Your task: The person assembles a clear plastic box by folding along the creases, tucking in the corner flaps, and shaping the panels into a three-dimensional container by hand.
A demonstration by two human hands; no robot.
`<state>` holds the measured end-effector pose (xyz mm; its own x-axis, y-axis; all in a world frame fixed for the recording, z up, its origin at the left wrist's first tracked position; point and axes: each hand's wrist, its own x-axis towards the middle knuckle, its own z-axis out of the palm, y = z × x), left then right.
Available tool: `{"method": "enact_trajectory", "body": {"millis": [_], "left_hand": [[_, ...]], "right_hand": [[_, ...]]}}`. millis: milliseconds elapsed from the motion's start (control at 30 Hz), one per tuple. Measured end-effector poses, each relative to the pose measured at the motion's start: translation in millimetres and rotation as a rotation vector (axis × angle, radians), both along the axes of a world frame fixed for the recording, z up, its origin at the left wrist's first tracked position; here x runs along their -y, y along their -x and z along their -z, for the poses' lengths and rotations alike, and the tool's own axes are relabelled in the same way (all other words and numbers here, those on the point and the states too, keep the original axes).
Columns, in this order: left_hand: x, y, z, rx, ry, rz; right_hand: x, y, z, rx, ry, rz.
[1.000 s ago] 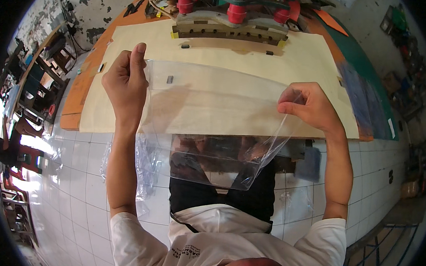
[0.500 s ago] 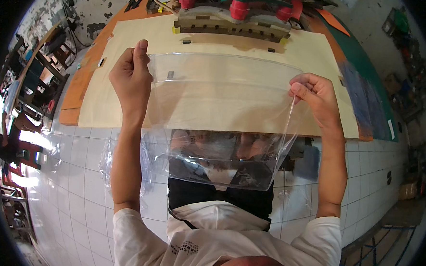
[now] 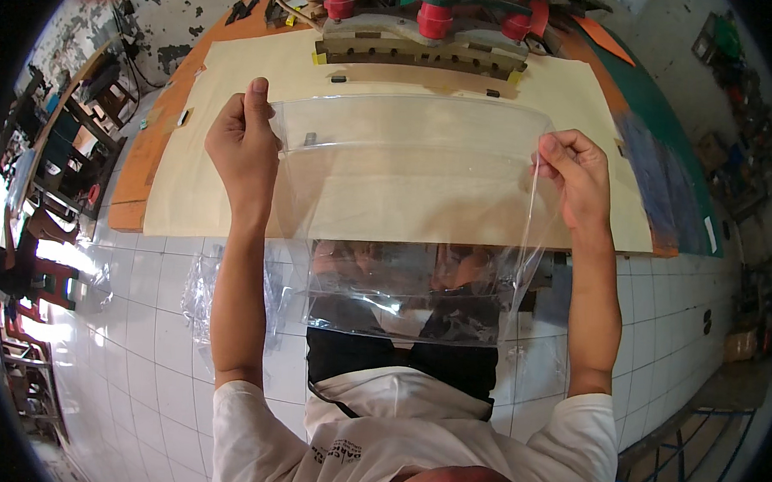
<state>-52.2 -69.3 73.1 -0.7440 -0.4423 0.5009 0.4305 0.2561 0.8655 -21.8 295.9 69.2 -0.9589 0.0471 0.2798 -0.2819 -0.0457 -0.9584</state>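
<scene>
Since a moment ago, our two hands have pulled the clear plastic bag (image 3: 410,199) flat and wide, and its top edge now runs straight from hand to hand. Our left hand (image 3: 242,146) pinches the bag's top left corner, thumb pointing up. Our right hand (image 3: 574,177) pinches the top right corner with its fingertips. Both hands are shut on the bag and sit well apart, one at each side. We hold the bag up in the air over the cream work board (image 3: 237,85), and its lower end hangs down in front of our white shirt (image 3: 393,433). At the far end of the board sits a press machine with red knobs (image 3: 423,25). White floor tiles (image 3: 137,333) lie below us.
</scene>
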Motion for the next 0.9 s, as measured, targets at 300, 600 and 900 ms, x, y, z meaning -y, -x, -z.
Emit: {"method": "enact_trajectory", "body": {"millis": [300, 600, 900], "left_hand": [[4, 0, 10, 0.007, -0.025, -0.012], [3, -8, 16, -0.027, -0.071, -0.001], [4, -22, 18, -0.108, -0.068, 0.018]], "right_hand": [[9, -3, 1, -0.05, 0.073, 0.015], [19, -13, -26, -0.042, -0.154, -0.026], [20, -24, -54, 0.008, -0.448, -0.094]]}}
